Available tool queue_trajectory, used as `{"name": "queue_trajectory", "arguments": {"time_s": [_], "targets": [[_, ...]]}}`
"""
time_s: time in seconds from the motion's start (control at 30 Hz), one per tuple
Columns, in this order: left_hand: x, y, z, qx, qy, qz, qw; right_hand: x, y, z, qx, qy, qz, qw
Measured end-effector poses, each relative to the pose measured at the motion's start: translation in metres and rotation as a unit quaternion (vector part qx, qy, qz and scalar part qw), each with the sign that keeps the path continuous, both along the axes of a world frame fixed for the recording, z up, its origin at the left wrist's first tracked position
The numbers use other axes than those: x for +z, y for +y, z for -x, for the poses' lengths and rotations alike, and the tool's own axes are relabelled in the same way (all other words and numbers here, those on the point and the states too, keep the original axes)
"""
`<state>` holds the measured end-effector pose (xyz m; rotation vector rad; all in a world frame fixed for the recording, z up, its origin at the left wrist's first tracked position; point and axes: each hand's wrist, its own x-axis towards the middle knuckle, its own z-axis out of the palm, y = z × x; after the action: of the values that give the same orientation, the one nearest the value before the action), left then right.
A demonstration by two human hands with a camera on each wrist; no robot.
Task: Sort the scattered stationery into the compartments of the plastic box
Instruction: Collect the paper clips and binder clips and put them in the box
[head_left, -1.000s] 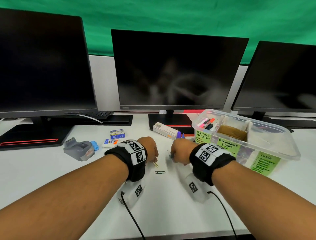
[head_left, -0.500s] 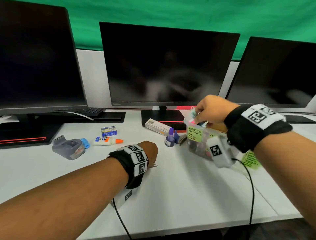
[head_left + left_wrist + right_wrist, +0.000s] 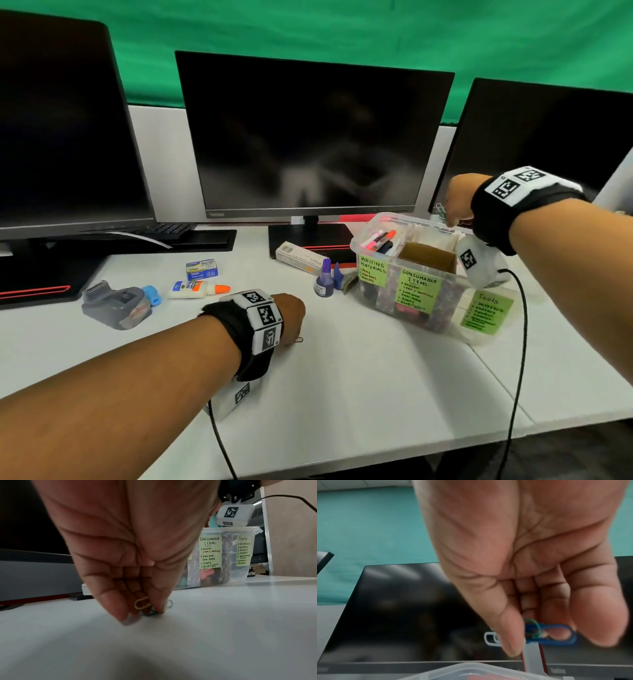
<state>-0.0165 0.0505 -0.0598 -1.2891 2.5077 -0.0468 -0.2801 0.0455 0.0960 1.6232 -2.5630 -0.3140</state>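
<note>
right hand (image 3: 530, 574) pinching blue, green and white wire paper clips (image 3: 551, 634) over clear labelled plastic box (image 3: 411, 274); left hand (image 3: 130, 547) pinching gold wire paper clip (image 3: 141, 603) on white worktop (image 3: 359, 394)

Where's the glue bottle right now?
In the head view the glue bottle lies on the desk, left of centre, just beyond the left hand, below the small blue box.

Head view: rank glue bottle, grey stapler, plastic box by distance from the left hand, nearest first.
From the left hand:
1. Glue bottle, just behind it, to the left.
2. Plastic box, off to the right.
3. Grey stapler, far left.
Items 2 and 3 are close; the ranking is tentative.
</note>
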Motion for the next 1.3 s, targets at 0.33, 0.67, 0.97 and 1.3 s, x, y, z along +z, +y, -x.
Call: {"name": "queue_trajectory", "arguments": {"time_s": [0.33,0.67,0.97,1.3], "targets": [[0.066,0.003,0.034,-0.027,0.117,0.056,0.991,-0.008,-0.071,0.043,-0.017,0.01,-0.038,0.999],[0.149,-0.014,0.117,-0.078,0.343,0.114,0.929,-0.011,-0.031,0.043,0.025,-0.058,0.042,0.997],[0.137,-0.027,0.185,-0.119,0.224,0.107,0.961,-0.004,0.073,0.019,0.092,-0.144,-0.067,0.983],[0.115,-0.03,0.216,-0.115,0.062,0.088,0.988,-0.038,0.096,0.013,0.168,-0.111,-0.064,0.977]]}}
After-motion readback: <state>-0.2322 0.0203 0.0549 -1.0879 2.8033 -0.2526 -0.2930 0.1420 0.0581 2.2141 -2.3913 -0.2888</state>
